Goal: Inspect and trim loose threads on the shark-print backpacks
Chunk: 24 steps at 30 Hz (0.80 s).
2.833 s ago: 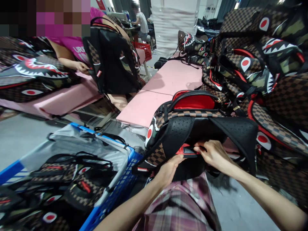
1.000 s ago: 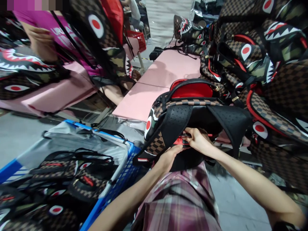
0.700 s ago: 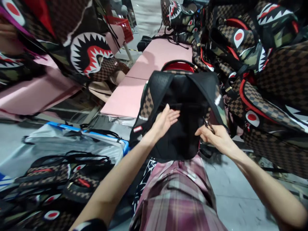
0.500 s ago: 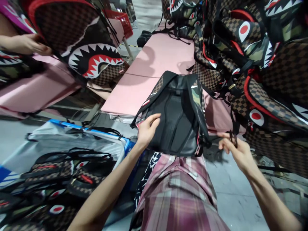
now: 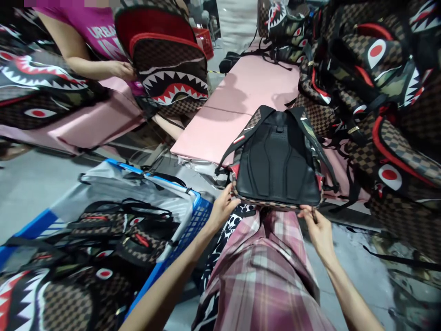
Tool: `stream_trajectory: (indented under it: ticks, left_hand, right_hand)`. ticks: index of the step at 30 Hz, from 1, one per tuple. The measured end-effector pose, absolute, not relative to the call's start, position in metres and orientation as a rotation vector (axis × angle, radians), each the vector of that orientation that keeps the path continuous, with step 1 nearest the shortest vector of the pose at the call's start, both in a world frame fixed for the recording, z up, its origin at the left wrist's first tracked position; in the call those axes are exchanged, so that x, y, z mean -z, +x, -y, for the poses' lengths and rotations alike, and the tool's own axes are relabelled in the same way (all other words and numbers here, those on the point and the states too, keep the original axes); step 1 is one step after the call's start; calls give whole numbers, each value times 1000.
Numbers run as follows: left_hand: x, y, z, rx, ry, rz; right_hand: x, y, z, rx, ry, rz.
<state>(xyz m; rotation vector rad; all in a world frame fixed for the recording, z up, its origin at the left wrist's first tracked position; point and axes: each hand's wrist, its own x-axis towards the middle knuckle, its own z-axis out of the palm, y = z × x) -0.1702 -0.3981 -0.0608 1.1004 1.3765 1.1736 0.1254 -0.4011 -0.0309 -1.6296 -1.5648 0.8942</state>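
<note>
A backpack lies at the near end of the pink table, its black padded back facing up and its straps spread to both sides. My left hand pinches its near left bottom corner. At the near right bottom corner, my right hand grips the checkered edge, and a small dark item shows at its fingers, too small to name.
Piled shark-face backpacks cover the table's right side. The pink table stretches away ahead. At the lower left stands a blue crate full of bags. Across on the left, a person in a magenta shirt holds another backpack.
Both my hands have come to the backpack's near bottom corners and closed on them. The backpack now lies straighter, with its straps farther apart. The view has shifted left.
</note>
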Motion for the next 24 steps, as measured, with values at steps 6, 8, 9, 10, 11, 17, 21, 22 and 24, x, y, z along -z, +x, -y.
stream_trajectory:
  ticks: [6,8,9,10,11,17,21,22,24]
  left_hand:
    - [80,-119,400,-1127,1441,-1468]
    - [83,-109,399,-1129,1482,-1418]
    - [83,-107,398,-1127,1503,-1399]
    - [83,-107,398,-1127,1534,-1400]
    - [82,-108,398,-1134,1580,-1428]
    - [62,-103,392,-1083,2189,-1619]
    - [58,-90,383,-1035,2332,-1702]
    - [59,-88,381,-1034,2342,-1723]
    - [61,-88,378,-1030,2380,-1734]
  right_hand:
    - [43,93,408,-440,-1779,1650]
    - [48,62,413,-394,-1757,1919]
    - [49,48,415,-361,-1774,2007]
    - [50,38,415,-322,-1798,2064]
    - [50,32,414,-290,-1818,2091]
    - [49,35,405,-457,-1671,1803]
    - [49,28,401,-516,-1613,1652]
    - [49,27,400,-504,-1614,1676]
    - [48,32,397,-437,-1633,1776]
